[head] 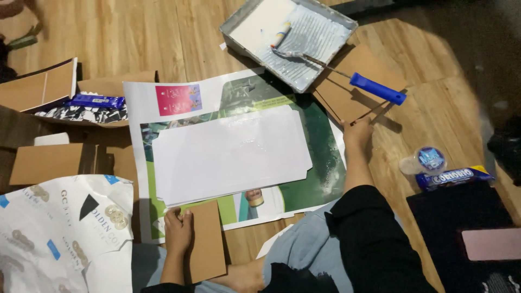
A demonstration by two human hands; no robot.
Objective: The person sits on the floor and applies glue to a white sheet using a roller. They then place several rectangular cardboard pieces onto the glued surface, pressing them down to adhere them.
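Looking down from the head camera, the left hand (178,230) lies near the bottom edge, fingers curled loosely over the near edge of a brown cardboard piece (208,248), thumb against its side; it grips the card lightly rather than in a fist. The right hand (357,132) reaches forward with the fingers stretched nearly flat, pressing on the corner of another stack of brown cardboard sheets (347,89) by the right edge of the poster; it closes on nothing.

Between the two hands, one large printed poster (320,163) is spread on the wooden floor (135,32), and on it rests a pile of white-painted sheets (230,154), several of them overlapping, the exact number hard to tell.

Beyond the poster sits one grey paint tray (239,19) holding white paint. One roller with a blue handle (378,88) leans into it, its head in the tray and its handle sticking out over the cardboard.

To the right, well apart from the right hand, stand one small plastic cup (425,161) and one blue snack packet (455,176). At the left lie one crumpled printed paper (59,233), more loose cardboard pieces (46,161) and one small blue packet (95,101).
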